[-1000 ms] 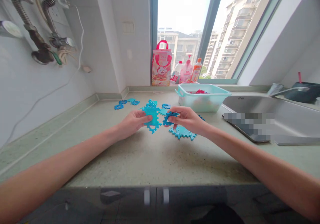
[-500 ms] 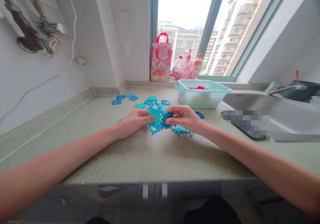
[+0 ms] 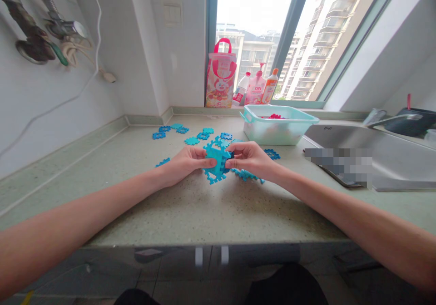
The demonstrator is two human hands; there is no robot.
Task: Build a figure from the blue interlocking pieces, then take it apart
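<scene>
1. Tabletop [image 3: 204, 218] beneath left hand [image 3: 186, 165] and right hand [image 3: 251, 159].
2. Mint plastic tub [image 3: 272, 135] beyond the right hand.
3. Turquoise interlocking panel [image 3: 214, 157], pinched in the left hand; uneven pressure could bend it.
4. Dark-blue toothed piece [image 3: 232, 154], mostly hidden, in the right hand's grip; misalignment could let it slip.

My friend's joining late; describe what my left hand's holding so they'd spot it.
Find the mint tub beside the sink. Nearer, to its left, the left hand holds up a toothed shape. It's turquoise, unlike the dark blue piece in the right hand.
</scene>
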